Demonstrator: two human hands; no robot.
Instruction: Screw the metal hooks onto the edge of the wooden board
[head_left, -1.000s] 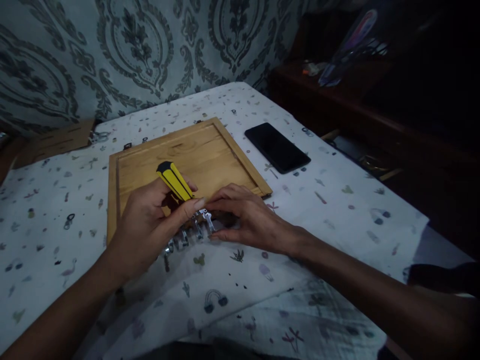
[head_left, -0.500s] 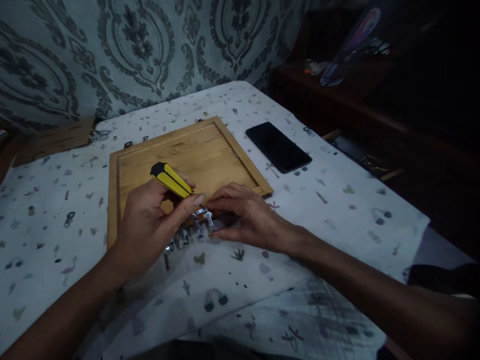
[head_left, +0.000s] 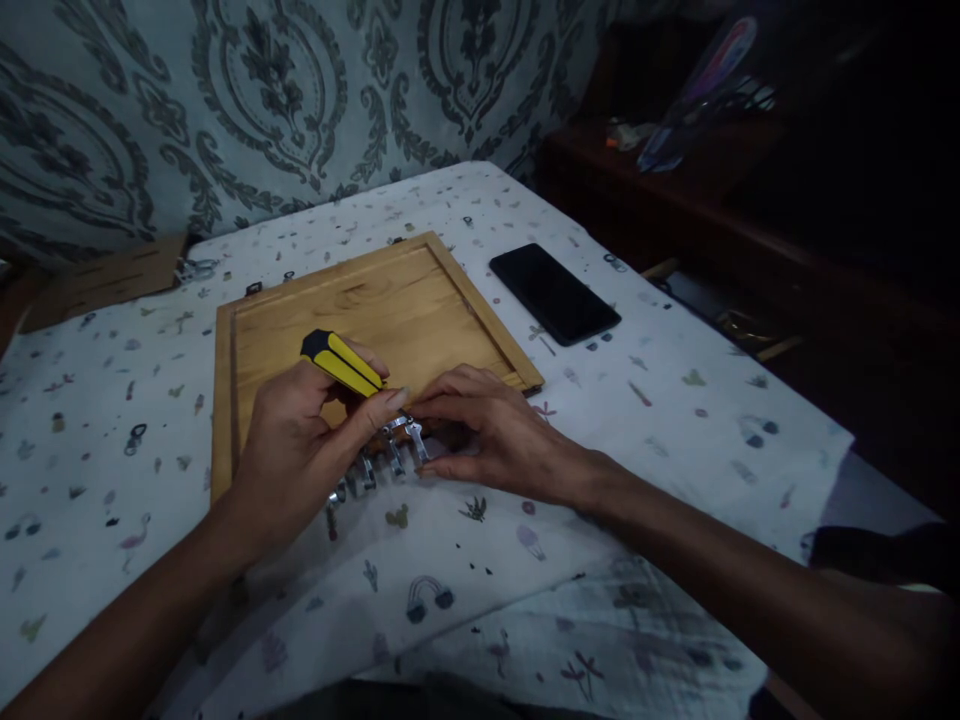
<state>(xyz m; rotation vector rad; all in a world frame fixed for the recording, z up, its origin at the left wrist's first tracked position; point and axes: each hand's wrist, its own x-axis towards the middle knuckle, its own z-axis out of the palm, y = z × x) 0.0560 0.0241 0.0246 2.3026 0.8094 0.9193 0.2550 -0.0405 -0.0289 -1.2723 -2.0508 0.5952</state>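
My left hand (head_left: 289,435) is closed around a yellow and black screwdriver (head_left: 345,362), its handle tilted up to the left. The tool's tip points down at a row of shiny metal hooks (head_left: 395,455) along the near edge of a framed wooden board (head_left: 360,295). My right hand (head_left: 499,430) is closed at the rightmost metal hook (head_left: 417,438), index finger at its upper end and thumb by its lower end. Where the tip meets the metal is partly hidden by my fingers.
The board lies on a table with a patterned white cloth (head_left: 525,590). A black phone (head_left: 555,293) lies right of the board. At the far left is a piece of cardboard (head_left: 112,278) with scissors (head_left: 196,269) beside it. Dark wooden furniture (head_left: 675,210) stands at the right.
Both hands keep the same hold on the screwdriver and hook, with hardly any motion. The whole view has shifted very slightly.
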